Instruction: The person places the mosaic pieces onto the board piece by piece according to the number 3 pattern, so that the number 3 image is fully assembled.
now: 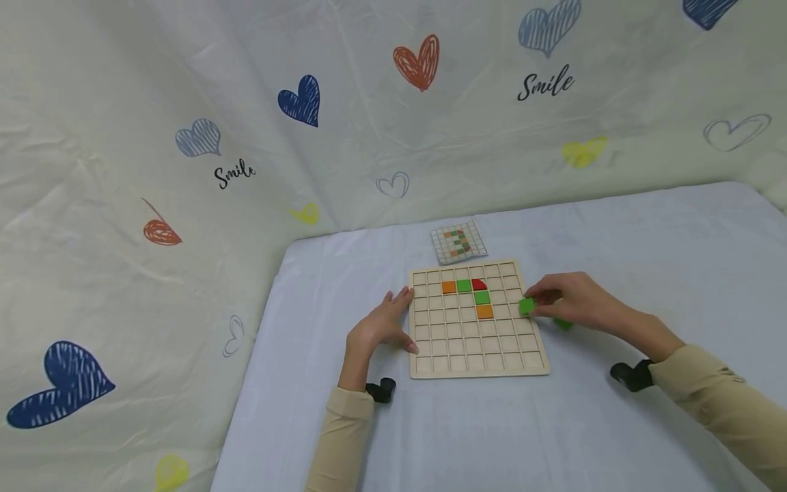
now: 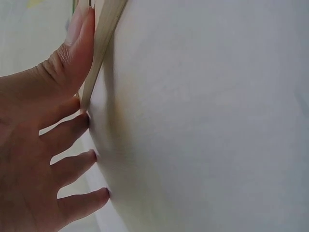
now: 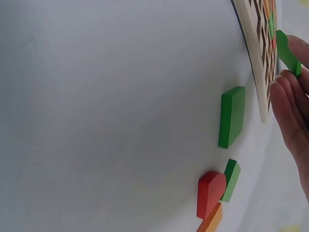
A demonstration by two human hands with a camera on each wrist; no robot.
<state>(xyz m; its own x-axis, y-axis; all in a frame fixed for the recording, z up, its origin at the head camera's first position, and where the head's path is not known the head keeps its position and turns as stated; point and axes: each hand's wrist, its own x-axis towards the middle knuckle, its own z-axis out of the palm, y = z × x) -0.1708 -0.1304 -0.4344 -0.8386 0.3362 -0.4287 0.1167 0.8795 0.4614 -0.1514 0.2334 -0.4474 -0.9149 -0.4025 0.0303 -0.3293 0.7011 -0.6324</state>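
A wooden grid board (image 1: 451, 347) lies on the white cloth, with orange (image 1: 449, 287), green (image 1: 464, 285) and red (image 1: 479, 284) pieces in one row; below the red piece sit a green (image 1: 481, 297) and an orange one (image 1: 484, 311). My left hand (image 1: 382, 324) rests against the board's left edge, its fingers (image 2: 67, 133) spread and its thumb on the edge. Between thumb and fingers, my right hand (image 1: 574, 299) pinches a green piece (image 1: 527, 306), also seen in the right wrist view (image 3: 288, 53), above the board's right edge.
Behind the board lies a small patterned card (image 1: 458, 242). In the right wrist view, two loose green pieces (image 3: 232, 117), a red piece (image 3: 210, 193) and an orange piece (image 3: 211, 220) lie on the cloth beside the board. A curtain with printed hearts (image 1: 299, 101) hangs behind.
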